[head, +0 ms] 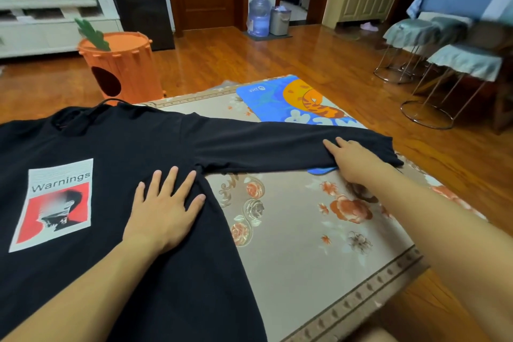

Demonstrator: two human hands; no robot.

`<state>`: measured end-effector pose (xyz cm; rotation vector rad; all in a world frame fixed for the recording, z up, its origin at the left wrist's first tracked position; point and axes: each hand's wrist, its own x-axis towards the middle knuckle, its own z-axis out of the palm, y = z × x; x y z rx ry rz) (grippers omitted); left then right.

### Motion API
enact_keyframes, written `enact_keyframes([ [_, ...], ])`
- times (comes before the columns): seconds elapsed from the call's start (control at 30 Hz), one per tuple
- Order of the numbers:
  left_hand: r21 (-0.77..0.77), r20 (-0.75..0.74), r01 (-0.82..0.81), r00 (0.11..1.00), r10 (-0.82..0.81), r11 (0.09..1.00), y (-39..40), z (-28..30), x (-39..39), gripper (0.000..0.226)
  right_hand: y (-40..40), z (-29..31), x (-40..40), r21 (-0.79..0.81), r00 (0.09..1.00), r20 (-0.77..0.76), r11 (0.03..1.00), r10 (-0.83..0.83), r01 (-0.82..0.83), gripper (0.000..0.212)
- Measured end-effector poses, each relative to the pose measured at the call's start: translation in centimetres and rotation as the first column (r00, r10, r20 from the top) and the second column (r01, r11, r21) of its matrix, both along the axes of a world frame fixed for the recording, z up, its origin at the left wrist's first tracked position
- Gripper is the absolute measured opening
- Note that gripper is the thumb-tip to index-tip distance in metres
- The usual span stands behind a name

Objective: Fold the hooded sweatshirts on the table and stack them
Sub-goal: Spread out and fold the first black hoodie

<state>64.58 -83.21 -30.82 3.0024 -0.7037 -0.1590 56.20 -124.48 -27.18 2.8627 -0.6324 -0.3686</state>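
A black hooded sweatshirt lies flat on the table, with a white and red "Warnings" print facing up. Its right sleeve stretches out straight to the right across the table. My left hand presses flat, fingers spread, on the sweatshirt's side just below the armpit. My right hand rests on the sleeve near the cuff, fingers straight on top; its thumb is hidden under the sleeve's edge.
The table has a beige floral cover. A blue and orange mat lies at the far side, partly under the sleeve. An orange carrot-shaped bin stands beyond the table; stools stand to the right.
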Motion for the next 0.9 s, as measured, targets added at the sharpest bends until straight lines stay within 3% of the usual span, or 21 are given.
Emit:
enact_keyframes([
  [0.2, -0.054, 0.029, 0.008, 1.000, -0.006, 0.999, 0.1, 0.1, -0.2, 0.066, -2.8, 2.2, 1.4, -0.311, 0.987, -0.143, 0.944, 0.066, -0.108, 0.087],
  [0.4, -0.024, -0.006, 0.007, 1.000, -0.007, 1.000, 0.1, 0.3, -0.2, 0.063, -4.4, 2.4, 2.3, -0.551, 0.997, -0.034, 0.831, 0.069, -0.076, 0.081],
  [0.53, -0.004, -0.016, 0.002, 1.000, -0.002, 1.000, 0.2, 0.3, 0.0, 0.063, -2.8, 0.6, 2.9, -0.332, 0.964, -0.077, 0.918, -0.256, 0.217, 0.073],
  [0.63, 0.022, -0.037, 0.002, 0.999, -0.001, 1.000, -0.1, 0.5, -0.1, 0.062, -0.5, 1.8, 4.6, -0.249, 0.897, -0.105, 0.884, -0.430, 0.395, 0.063],
  [0.67, 0.027, -0.050, 0.000, 0.999, 0.002, 1.000, -0.1, 0.7, -0.1, 0.061, 1.2, 2.8, 5.3, -0.241, 0.910, -0.113, 0.900, -0.398, 0.363, 0.059],
  [0.73, 0.044, -0.087, 0.001, 0.996, 0.003, 0.999, -0.2, 1.1, 0.2, 0.062, 5.4, 3.9, 7.2, -0.140, 0.983, -0.047, 0.976, -0.177, 0.169, 0.051],
  [0.8, 0.081, -0.162, 0.000, 0.987, 0.013, 0.997, -0.5, 2.0, 0.6, 0.063, 11.2, 4.0, 9.0, 0.111, 0.994, 0.101, 0.992, 0.052, -0.063, 0.057],
  [0.9, 0.121, -0.228, 0.060, 0.973, -0.031, 0.991, -0.8, 4.3, 1.0, 0.071, 22.3, 3.6, 10.5, 0.418, 0.912, 0.322, 0.826, 0.255, -0.379, 0.055],
])
